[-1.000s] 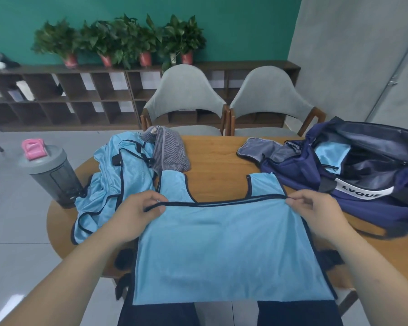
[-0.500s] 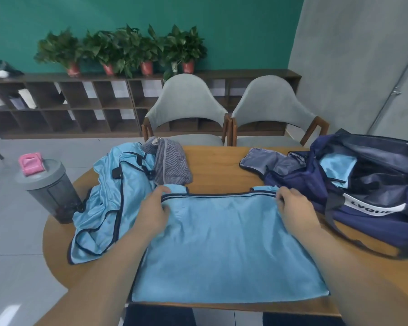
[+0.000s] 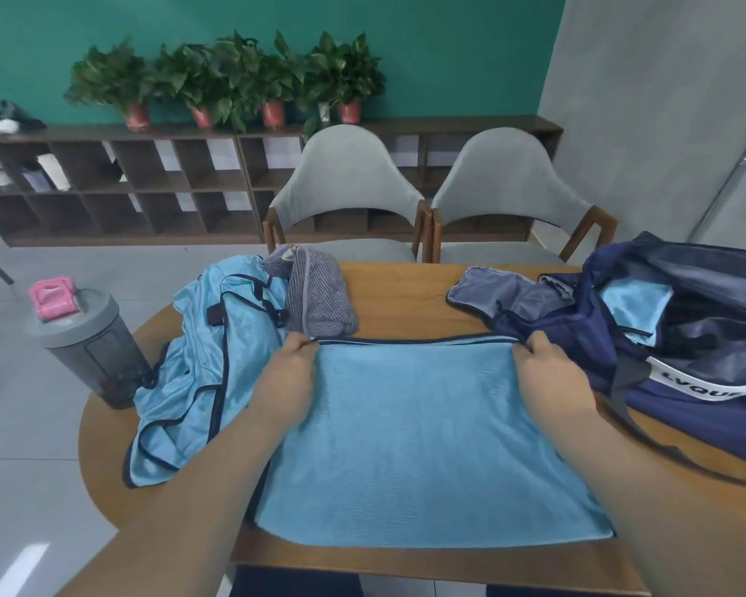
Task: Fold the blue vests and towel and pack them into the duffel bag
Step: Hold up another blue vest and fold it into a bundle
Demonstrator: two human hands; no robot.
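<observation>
A light blue vest (image 3: 418,437) lies folded in half on the wooden table (image 3: 405,566) in front of me. My left hand (image 3: 287,377) pinches its far left corner and my right hand (image 3: 548,372) pinches its far right corner, both at the dark-trimmed far edge. More blue vests (image 3: 199,372) lie crumpled at the left. A striped grey towel (image 3: 315,295) sits rolled just beyond my left hand. The navy duffel bag (image 3: 664,351) stands unzipped at the right, with a blue vest (image 3: 634,303) inside.
A grey shaker bottle (image 3: 87,342) with a pink lid stands at the table's left edge. Two grey chairs (image 3: 349,196) face me across the table. A low shelf with potted plants (image 3: 233,84) runs along the green wall.
Both hands carried the vest's lower hem away from me and laid it over the shoulder straps, folding the vest in half. The straps are now covered.
</observation>
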